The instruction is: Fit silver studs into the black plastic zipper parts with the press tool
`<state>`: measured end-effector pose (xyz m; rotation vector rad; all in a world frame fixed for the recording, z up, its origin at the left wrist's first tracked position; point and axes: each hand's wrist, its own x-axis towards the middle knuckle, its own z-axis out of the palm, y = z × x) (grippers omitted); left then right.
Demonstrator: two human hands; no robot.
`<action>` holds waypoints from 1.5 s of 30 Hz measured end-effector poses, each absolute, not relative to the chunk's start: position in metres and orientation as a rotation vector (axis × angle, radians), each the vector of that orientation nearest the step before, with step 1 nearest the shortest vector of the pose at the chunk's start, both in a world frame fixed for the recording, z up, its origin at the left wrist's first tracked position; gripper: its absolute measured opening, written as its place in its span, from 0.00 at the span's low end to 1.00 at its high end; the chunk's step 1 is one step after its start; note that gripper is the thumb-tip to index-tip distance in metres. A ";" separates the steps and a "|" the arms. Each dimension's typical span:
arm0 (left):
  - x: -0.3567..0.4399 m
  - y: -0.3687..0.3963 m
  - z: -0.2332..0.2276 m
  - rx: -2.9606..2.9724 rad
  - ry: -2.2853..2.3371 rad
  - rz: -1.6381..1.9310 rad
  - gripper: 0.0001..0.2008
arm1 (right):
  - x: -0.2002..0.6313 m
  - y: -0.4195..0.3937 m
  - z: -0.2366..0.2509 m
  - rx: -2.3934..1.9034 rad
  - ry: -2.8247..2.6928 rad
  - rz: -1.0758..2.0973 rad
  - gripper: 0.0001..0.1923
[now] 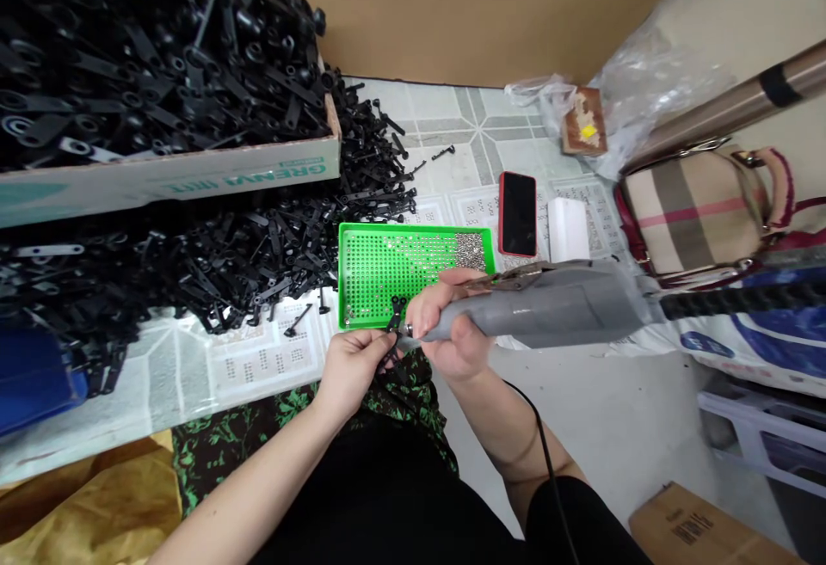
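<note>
My left hand [354, 369] pinches a small black plastic part [396, 316] just off the table's front edge. Wrapped round the grey body of an electric screwdriver [555, 303] is my right hand [455, 333], closed near its front end. The screwdriver lies level, its tip pointing left and meeting the black part, though the exact contact is too small to make out. Behind both hands a green perforated tray [380, 227] holds many small metal screws [470, 250], heaped in its right end and scattered elsewhere.
A big heap of black parts [258, 247] covers the table's left, below an overfull carton [258, 182]. Right of the tray lie a red-cased phone [517, 214] and a white box [569, 230]. A checked bag [700, 208] stands at the right; a cable [545, 445] hangs by my right forearm.
</note>
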<state>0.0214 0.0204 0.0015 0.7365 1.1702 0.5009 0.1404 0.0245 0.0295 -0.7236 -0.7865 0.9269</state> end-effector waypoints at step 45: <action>0.025 0.014 0.004 0.515 1.233 0.600 0.09 | 0.200 0.035 -0.001 -1.006 -0.757 0.680 0.15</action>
